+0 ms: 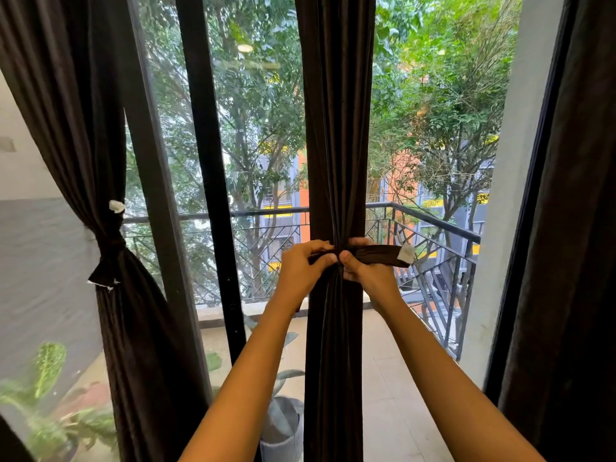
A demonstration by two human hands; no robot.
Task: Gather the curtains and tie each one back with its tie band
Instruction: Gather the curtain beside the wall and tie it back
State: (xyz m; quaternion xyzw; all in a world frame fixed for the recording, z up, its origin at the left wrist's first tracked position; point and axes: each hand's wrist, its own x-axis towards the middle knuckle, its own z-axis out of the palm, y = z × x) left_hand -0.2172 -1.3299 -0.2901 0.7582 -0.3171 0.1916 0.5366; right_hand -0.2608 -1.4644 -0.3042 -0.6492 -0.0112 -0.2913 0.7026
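A dark brown middle curtain (336,128) hangs gathered into a narrow column before the glass doors. A brown tie band (376,254) with a white patch at its right end wraps it at waist height. My left hand (305,266) grips the band's left part against the curtain. Touching it, my right hand (365,270) pinches the band's right part, whose free end sticks out to the right. The left curtain (83,128) is gathered and bound by its own knotted band (111,248). A third dark curtain (573,228) hangs loose at the right edge.
Black door frames (213,195) divide the glass. Beyond them lie a tiled balcony, a black metal railing (433,225) and trees. A grey ribbed pot (283,431) with a plant stands low beside the middle curtain. A white pillar (500,228) rises at the right.
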